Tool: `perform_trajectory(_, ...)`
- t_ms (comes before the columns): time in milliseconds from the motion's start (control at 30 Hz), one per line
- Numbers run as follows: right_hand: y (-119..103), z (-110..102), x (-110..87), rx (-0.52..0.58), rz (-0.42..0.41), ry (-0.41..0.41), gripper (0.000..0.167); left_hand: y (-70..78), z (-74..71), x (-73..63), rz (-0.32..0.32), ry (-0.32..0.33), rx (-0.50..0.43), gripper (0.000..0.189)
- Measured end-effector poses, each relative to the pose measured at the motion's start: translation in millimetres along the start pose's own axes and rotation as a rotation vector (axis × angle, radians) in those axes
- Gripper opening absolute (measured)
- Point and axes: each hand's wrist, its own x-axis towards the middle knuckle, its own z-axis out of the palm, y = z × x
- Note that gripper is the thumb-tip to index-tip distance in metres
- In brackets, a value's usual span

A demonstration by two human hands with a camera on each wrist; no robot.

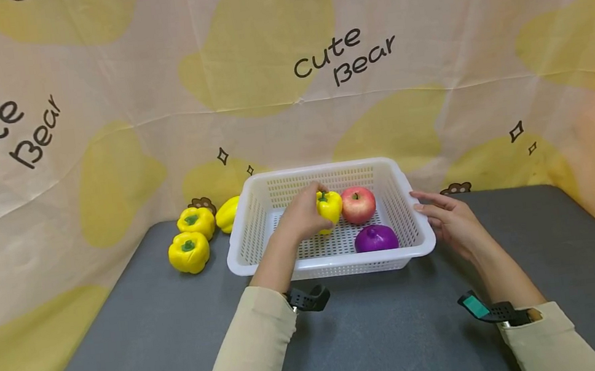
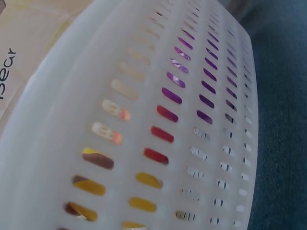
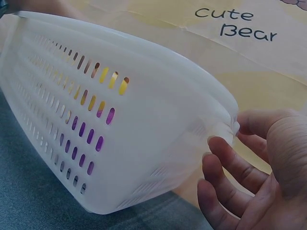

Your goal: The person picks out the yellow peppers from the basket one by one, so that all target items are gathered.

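Note:
A white perforated plastic basket (image 1: 362, 258) stands on the grey table. Inside it, my left hand (image 1: 301, 215) grips a yellow bell pepper (image 1: 330, 207) from its left side. Right beside that pepper lies a red apple (image 1: 359, 205), and a purple onion (image 1: 375, 238) sits nearer the basket's front wall. My right hand (image 1: 453, 221) pinches the basket's right rim; in the right wrist view its thumb is at the rim and the other fingers (image 3: 235, 165) curl below. From the left wrist, only the basket wall (image 2: 139, 110) shows, with coloured bits through the slots.
Left of the basket are two yellow bell peppers (image 1: 189, 252) (image 1: 196, 223) and another yellow item (image 1: 227, 214), partly hidden behind the basket's corner. A printed cloth (image 1: 280, 132) hangs behind the table (image 1: 381, 324).

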Motion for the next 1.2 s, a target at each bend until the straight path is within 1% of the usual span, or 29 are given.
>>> perform_trajectory(100, 0, 0, 0.6, -0.007, -0.001, -0.004, 0.051, -0.4, -1.1, 0.8, 0.012, 0.005, -0.027, 0.068)
perform_trajectory(200, 1, -1, 0.6, -0.005, 0.003, -0.01, 0.049, -1.2, -2.5, 1.9, 0.04, 0.005, -0.043, 0.068)
perform_trajectory(367, 2, -2, 0.5, 0.024, -0.006, -0.022, 0.044, -0.6, -8.0, 2.6, 0.1, 0.016, -0.021, 0.068)
perform_trajectory(533, 3, -4, -0.1, 0.043, -0.009, -0.023, 0.044, 4.7, -13.4, -1.8, 0.134, 0.046, -0.006, 0.068)
perform_trajectory(800, 4, -4, 0.2, 0.025, -0.015, -0.018, 0.046, 18.8, -20.4, -18.2, 0.161, 0.091, 0.038, 0.069)
perform_trajectory(933, 4, -4, 0.3, 0.005, -0.019, -0.022, 0.047, 24.3, -26.7, -29.1, 0.177, 0.116, 0.033, 0.069)
perform_trajectory(1067, 4, -4, 0.5, 0.005, -0.016, -0.03, 0.047, 25.9, -32.8, -42.5, 0.194, 0.148, 0.022, 0.068)
perform_trajectory(1200, 2, -3, 0.5, 0.029, -0.016, -0.033, 0.044, 23.2, -40.9, -56.5, 0.218, 0.195, 0.03, 0.067)
